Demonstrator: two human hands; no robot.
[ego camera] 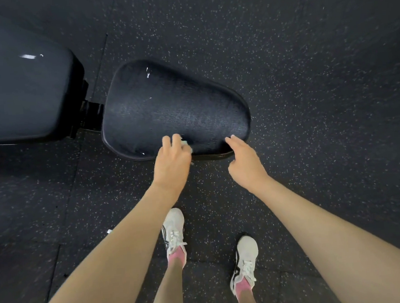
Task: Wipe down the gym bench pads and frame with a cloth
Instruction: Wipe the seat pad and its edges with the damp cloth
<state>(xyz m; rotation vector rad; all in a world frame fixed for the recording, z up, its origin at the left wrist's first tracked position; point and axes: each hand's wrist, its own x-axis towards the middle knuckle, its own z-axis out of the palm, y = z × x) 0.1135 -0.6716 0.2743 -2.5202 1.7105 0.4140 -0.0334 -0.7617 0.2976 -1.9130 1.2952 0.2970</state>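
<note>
L hand [171, 160] grips cloth [185, 143] on seat pad [172, 105] lying left-right, narrow end right; R hand [244, 161] loose, empty.

Dark rubber floor [306, 43], flecked with pale specks; tile seams [104, 50] run across it.
</note>
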